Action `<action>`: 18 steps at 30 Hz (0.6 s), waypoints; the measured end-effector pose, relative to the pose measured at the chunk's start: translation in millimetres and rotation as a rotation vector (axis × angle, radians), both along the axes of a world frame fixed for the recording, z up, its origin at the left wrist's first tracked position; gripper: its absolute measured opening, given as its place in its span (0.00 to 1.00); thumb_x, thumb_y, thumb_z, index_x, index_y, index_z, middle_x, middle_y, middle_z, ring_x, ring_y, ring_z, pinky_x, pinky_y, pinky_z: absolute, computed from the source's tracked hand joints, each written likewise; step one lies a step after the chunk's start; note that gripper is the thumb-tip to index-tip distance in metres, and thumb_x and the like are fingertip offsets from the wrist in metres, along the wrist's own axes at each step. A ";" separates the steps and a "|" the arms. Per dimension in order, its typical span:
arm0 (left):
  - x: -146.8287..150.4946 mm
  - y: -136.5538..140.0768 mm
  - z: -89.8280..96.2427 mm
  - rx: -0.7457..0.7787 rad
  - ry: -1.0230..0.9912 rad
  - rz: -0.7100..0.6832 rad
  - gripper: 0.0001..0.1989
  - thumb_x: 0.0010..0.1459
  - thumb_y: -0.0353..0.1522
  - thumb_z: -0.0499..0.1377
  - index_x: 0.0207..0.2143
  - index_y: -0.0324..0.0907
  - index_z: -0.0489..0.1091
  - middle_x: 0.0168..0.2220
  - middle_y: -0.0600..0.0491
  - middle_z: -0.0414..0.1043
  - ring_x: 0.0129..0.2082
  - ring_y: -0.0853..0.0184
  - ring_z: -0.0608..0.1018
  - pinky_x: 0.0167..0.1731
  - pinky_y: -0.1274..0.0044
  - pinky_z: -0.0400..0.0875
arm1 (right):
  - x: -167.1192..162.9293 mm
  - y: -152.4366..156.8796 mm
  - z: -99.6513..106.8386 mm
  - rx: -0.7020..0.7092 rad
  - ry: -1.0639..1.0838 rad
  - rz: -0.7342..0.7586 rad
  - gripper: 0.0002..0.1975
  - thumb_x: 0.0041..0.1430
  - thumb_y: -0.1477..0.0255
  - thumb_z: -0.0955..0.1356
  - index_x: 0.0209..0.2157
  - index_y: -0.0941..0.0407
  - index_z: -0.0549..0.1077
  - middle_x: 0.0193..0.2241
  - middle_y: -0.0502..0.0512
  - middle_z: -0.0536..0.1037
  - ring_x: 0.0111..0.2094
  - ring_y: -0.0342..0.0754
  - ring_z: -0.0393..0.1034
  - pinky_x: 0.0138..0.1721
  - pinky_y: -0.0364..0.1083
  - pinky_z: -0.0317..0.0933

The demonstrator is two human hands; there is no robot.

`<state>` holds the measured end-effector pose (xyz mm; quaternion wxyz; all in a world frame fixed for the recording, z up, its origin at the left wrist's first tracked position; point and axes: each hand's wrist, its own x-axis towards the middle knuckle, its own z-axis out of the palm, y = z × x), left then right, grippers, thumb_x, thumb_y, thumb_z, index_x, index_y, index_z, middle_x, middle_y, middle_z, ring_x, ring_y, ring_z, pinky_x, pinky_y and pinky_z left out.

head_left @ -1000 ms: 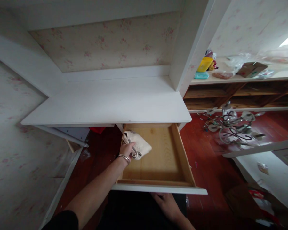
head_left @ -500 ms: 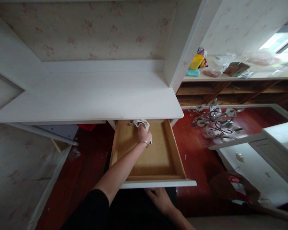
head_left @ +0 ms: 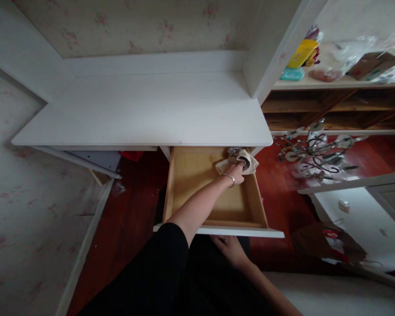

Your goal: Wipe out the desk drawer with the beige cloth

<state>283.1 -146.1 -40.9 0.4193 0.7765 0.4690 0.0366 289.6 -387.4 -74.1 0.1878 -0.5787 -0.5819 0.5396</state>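
My left hand, with a silver bangle at its wrist, reaches into the pulled-out wooden drawer. It is closed on a crumpled off-white cloth with a dark patterned part. The cloth lies at the drawer's back right corner, partly over the right side wall. My right hand is below the drawer's white front panel, at its lower edge. Its fingers are mostly hidden there, so I cannot tell whether they grip the panel. Apart from the cloth, I see no loose thing in the drawer.
Above the drawer is a white desk top. A chandelier lies on the red wood floor at right, before a low shelf with bags and a cardboard box. White furniture and a brown bag are at lower right.
My left hand has moved the cloth right, from the drawer's back middle to its back right corner. The view has shifted, and my right hand stays below the drawer front.
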 end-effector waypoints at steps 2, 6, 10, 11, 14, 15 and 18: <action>-3.7 -6.9 -0.2 0.008 0.008 -0.058 0.29 0.48 0.24 0.59 0.55 0.41 0.61 0.49 0.41 0.72 0.48 0.54 0.75 0.44 0.72 0.67 | 0.7 0.0 -1.1 0.006 0.014 -0.004 0.26 0.63 0.52 0.58 0.39 0.54 0.80 0.41 0.55 0.80 0.46 0.59 0.71 0.51 0.53 0.59; -18.0 -24.5 2.3 0.015 0.002 -0.166 0.27 0.48 0.25 0.59 0.53 0.42 0.64 0.47 0.43 0.74 0.46 0.55 0.76 0.40 0.74 0.68 | 0.8 -0.4 -3.9 0.001 0.014 -0.007 0.26 0.63 0.52 0.59 0.39 0.54 0.81 0.43 0.56 0.79 0.46 0.59 0.71 0.52 0.55 0.58; -33.4 -49.8 5.1 0.041 -0.021 -0.401 0.26 0.48 0.27 0.58 0.53 0.43 0.65 0.50 0.43 0.72 0.48 0.54 0.75 0.40 0.72 0.69 | 0.3 0.0 -5.9 0.007 0.016 -0.011 0.26 0.62 0.51 0.60 0.38 0.54 0.81 0.42 0.57 0.80 0.46 0.60 0.70 0.53 0.56 0.57; -36.5 -57.6 5.2 0.032 -0.023 -0.477 0.27 0.48 0.28 0.58 0.53 0.43 0.65 0.51 0.43 0.72 0.49 0.54 0.75 0.41 0.72 0.69 | 0.3 0.1 -6.2 0.013 0.016 -0.016 0.26 0.62 0.51 0.60 0.38 0.54 0.81 0.42 0.57 0.80 0.47 0.60 0.70 0.53 0.56 0.57; -44.2 -80.4 4.9 -0.006 -0.026 -0.691 0.27 0.45 0.26 0.57 0.51 0.44 0.67 0.52 0.45 0.71 0.51 0.56 0.74 0.42 0.72 0.69 | 0.0 0.3 -7.2 0.026 0.014 -0.023 0.25 0.62 0.52 0.61 0.39 0.55 0.80 0.42 0.58 0.80 0.47 0.59 0.70 0.53 0.56 0.57; -46.8 -86.3 5.2 -0.005 -0.024 -0.740 0.27 0.43 0.25 0.57 0.50 0.44 0.67 0.53 0.46 0.71 0.51 0.57 0.73 0.43 0.72 0.69 | -0.2 0.2 -7.4 0.024 0.011 -0.021 0.25 0.62 0.52 0.61 0.38 0.56 0.80 0.41 0.58 0.80 0.46 0.59 0.70 0.52 0.55 0.58; -58.8 -93.4 9.0 0.006 -0.001 -0.780 0.26 0.39 0.23 0.59 0.45 0.46 0.70 0.50 0.48 0.73 0.50 0.56 0.74 0.41 0.72 0.69 | -1.5 -0.4 -6.8 0.007 -0.011 -0.011 0.27 0.62 0.51 0.60 0.33 0.57 0.80 0.35 0.57 0.80 0.40 0.57 0.71 0.46 0.53 0.62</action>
